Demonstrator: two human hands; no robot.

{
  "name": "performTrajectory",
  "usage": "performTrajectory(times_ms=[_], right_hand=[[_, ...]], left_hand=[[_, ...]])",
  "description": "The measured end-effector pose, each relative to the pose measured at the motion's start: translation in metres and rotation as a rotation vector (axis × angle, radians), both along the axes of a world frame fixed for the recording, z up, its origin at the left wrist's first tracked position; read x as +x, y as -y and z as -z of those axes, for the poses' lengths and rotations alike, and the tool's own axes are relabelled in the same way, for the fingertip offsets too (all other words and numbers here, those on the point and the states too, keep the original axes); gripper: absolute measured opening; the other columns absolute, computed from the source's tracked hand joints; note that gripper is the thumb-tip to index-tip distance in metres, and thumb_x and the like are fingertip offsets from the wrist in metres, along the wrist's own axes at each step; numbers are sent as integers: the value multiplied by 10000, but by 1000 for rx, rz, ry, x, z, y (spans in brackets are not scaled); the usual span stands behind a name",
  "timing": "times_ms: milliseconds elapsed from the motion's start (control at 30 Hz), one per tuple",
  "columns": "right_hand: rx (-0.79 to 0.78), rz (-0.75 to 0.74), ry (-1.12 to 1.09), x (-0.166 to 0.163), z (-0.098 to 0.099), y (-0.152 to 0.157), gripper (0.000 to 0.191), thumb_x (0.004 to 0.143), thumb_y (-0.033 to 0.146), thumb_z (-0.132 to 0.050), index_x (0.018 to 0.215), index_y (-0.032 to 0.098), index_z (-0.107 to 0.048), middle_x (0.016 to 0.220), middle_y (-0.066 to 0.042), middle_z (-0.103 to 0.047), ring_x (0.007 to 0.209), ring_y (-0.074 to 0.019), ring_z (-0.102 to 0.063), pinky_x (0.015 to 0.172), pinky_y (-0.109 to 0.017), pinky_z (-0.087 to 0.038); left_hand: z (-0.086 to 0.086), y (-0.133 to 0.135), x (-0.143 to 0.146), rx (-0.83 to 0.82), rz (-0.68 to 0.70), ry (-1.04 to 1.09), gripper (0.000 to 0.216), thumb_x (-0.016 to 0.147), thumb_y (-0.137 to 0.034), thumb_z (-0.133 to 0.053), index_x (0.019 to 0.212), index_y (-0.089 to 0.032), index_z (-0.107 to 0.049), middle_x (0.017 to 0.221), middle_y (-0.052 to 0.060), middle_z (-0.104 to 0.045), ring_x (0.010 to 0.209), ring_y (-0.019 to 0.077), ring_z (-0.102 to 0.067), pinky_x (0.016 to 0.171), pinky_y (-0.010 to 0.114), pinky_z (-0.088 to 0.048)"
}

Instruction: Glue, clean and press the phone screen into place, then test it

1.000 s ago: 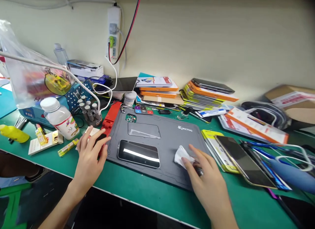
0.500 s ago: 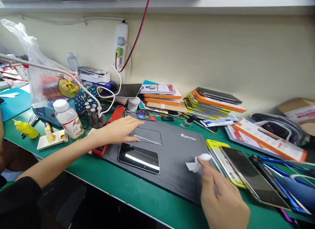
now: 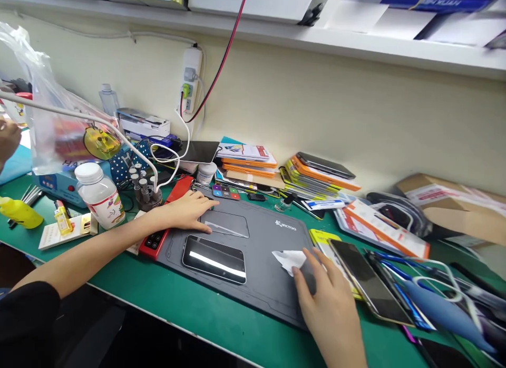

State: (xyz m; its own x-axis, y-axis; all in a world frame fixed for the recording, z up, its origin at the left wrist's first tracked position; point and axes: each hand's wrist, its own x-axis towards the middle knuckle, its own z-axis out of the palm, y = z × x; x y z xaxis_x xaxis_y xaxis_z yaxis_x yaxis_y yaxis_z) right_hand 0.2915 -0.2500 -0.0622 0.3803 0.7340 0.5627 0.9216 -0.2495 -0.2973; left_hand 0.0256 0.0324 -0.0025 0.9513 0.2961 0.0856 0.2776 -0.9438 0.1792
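Note:
A grey work mat (image 3: 269,236) lies on the green bench, with a dark phone (image 3: 214,259) face up on its near left part. My left hand (image 3: 185,210) rests flat at the mat's left edge, fingers stretched toward a clear film piece (image 3: 223,224). My right hand (image 3: 328,299) lies on the mat's right side, fingers spread, their tips on a crumpled white wipe (image 3: 289,260). A red flat device (image 3: 164,220) lies under my left wrist.
A white-capped bottle (image 3: 99,194), a yellow bottle (image 3: 19,212) and a bit holder (image 3: 144,191) stand at left. Stacks of orange and yellow packs (image 3: 316,175) line the wall. Another phone (image 3: 369,286) and blue tools (image 3: 435,304) lie right of the mat.
My left hand moved from the red device onto the mat beside the film piece. My right hand stayed at the wipe, drawing it slightly back. The view tilted upward.

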Motion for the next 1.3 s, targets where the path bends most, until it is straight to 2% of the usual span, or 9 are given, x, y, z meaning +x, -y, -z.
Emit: performTrajectory(times_ms=[67, 200, 267, 467, 600, 700, 867, 1100, 1300], right_hand=[[-94, -55, 20, 12, -2, -7, 560, 1062, 602, -402, 1365, 213, -668, 1413, -158, -673, 1259, -365, -650, 1026, -554, -541], [-181, -137, -121, 27, -18, -24, 535, 1014, 691, -450, 982, 258, -762, 1018, -84, -774, 936, -291, -719, 760, -420, -557], [-181, -159, -179, 28, -28, -37, 539, 987, 710, -489, 868, 255, -752, 945, -76, -769, 861, -269, -713, 705, -390, -537], [-97, -288, -312, 5, -53, -105, 474, 1011, 597, -513, 1161, 203, -729, 989, -95, -775, 869, -233, -723, 796, -379, -578], [-138, -468, -351, -22, -59, -151, 333, 979, 523, -588, 976, 246, -773, 1016, -79, -792, 891, -233, -704, 813, -379, -551], [-165, -545, -374, -36, -53, -172, 320, 968, 511, -591, 951, 257, -784, 983, -75, -788, 864, -235, -681, 789, -381, -530], [-202, -581, -403, -37, -38, -182, 294, 930, 513, -635, 870, 259, -772, 872, -64, -756, 864, -252, -665, 816, -396, -505], [-254, -595, -449, -18, -38, -176, 235, 897, 434, -654, 859, 264, -812, 913, -63, -767, 906, -246, -675, 858, -382, -494], [-288, -566, -497, 15, -38, -172, 246, 828, 455, -691, 841, 254, -832, 899, -60, -784, 835, -230, -683, 793, -359, -498]], left_hand=[[4, 2, -3, -4, 6, 21, 778, 972, -619, -661, 1573, -162, -472, 1398, 142, -681, 1269, 327, -544, 1040, 387, -367], [8, 5, -6, 67, 64, 74, 708, 1005, -546, -643, 1569, -153, -474, 1386, 159, -680, 1268, 323, -559, 1062, 404, -353], [7, 7, -7, 86, 74, 98, 707, 1000, -515, -665, 1573, -149, -470, 1384, 160, -678, 1263, 326, -576, 1058, 409, -360], [5, 9, -8, 64, 99, 125, 698, 1008, -471, -672, 1580, -144, -441, 1422, 165, -653, 1281, 309, -602, 1067, 394, -379], [9, 9, -8, 13, 94, 132, 699, 992, -452, -693, 1576, -161, -443, 1413, 163, -658, 1258, 310, -619, 1053, 393, -410], [11, 9, -8, -19, 91, 138, 748, 968, -443, -727, 1597, -184, -415, 1398, 152, -660, 1268, 314, -603, 1069, 395, -419], [9, 10, -7, -105, 61, 137, 901, 974, -422, -724, 1689, -181, -231, 1419, 149, -638, 1263, 298, -589, 1055, 368, -440], [7, 7, -10, -118, 110, 129, 759, 1031, -472, -629, 1666, -197, -318, 1466, 157, -604, 1311, 296, -556, 1084, 386, -437], [3, 7, -10, -139, 87, 114, 787, 1026, -488, -642, 1676, -208, -298, 1447, 153, -610, 1309, 297, -563, 1071, 386, -455]])
